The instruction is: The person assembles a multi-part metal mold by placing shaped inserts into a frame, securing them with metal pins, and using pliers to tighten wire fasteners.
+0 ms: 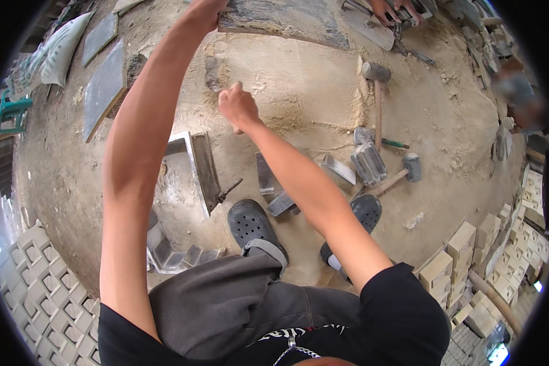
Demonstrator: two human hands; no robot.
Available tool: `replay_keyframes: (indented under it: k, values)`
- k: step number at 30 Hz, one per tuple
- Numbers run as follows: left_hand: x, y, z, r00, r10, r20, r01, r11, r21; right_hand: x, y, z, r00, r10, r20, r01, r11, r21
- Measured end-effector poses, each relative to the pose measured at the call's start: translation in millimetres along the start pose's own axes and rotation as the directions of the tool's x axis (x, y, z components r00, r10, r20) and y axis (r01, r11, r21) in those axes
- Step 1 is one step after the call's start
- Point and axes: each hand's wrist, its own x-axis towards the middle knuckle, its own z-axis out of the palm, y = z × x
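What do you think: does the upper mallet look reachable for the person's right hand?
Probably yes: only a sandy surface seems to lie between the right hand and the upper mallet.

- Right of the upper mallet (377, 94), sandy ground (451, 161) leaves a passage.
- The metal blocks (368, 163) obstruct a rightward sweep of the right hand (238, 105).
- The metal frame (207, 174) hinders low passage beside the left forearm (155, 91).
- Beyond the grey board (287, 23), room is hard to judge.

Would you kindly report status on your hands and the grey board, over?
Left hand at left edge of grey board. Right hand curled shut over sand, any contents hidden. Wooden-handled mallet to the right, clear of both hands.
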Motion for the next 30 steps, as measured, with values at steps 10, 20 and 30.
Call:
replay_keyframes:
  k: [10,20,30]
  values:
    - [4,-28,-20,1.0,-0.013,-0.01,0.013,0.998,0.063,-75,122,-153,0.943,0.089,-0.322,-0.188,0.937,-0.293]
    - [4,-52,-42,0.997,-0.071,0.033,0.067,0.993,0.099,-129,51,-49,0.99,-0.058,0.126,0.099,0.931,-0.351]
    - [7,-95,-89,0.969,-0.212,-0.123,0.221,0.973,0.061,-132,161,-187,0.932,0.201,-0.302,-0.311,0.873,-0.376]
